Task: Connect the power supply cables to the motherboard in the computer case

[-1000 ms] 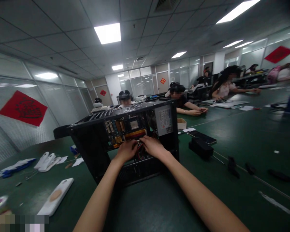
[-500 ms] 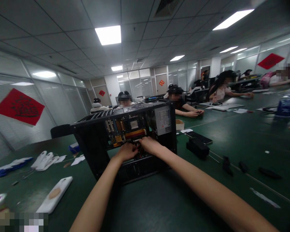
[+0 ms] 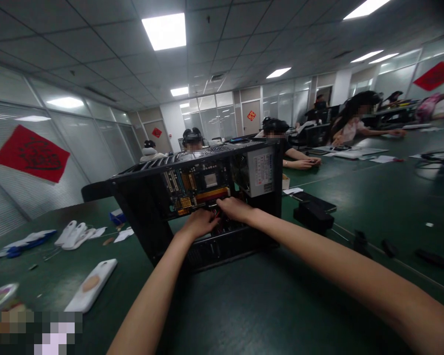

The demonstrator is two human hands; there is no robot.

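A black computer case (image 3: 136,217) stands on the green table, its open side facing me. Inside it are a motherboard (image 3: 210,180) and, at the upper right, a silver power supply (image 3: 262,172). My left hand (image 3: 200,223) reaches into the lower part of the case, fingers closed around thin red and dark cables (image 3: 217,215). Just right of and above it, my right hand (image 3: 235,209) is closed at the motherboard's lower edge, beside the red and yellow slots (image 3: 212,195). What its fingertips grip is hidden.
White gloves (image 3: 74,235) and a white phone-shaped object (image 3: 92,286) lie on the left. To the right are a black block (image 3: 313,217), a flat dark phone-like slab (image 3: 315,200) and small dark pieces (image 3: 389,248). Co-workers sit at the far side, one with hands (image 3: 311,162) on the table.
The view has tilted down and turned slightly left, so the scene sits higher and the right side has shifted rightward. Both hands stay inside the case, with the red cables showing more between them.
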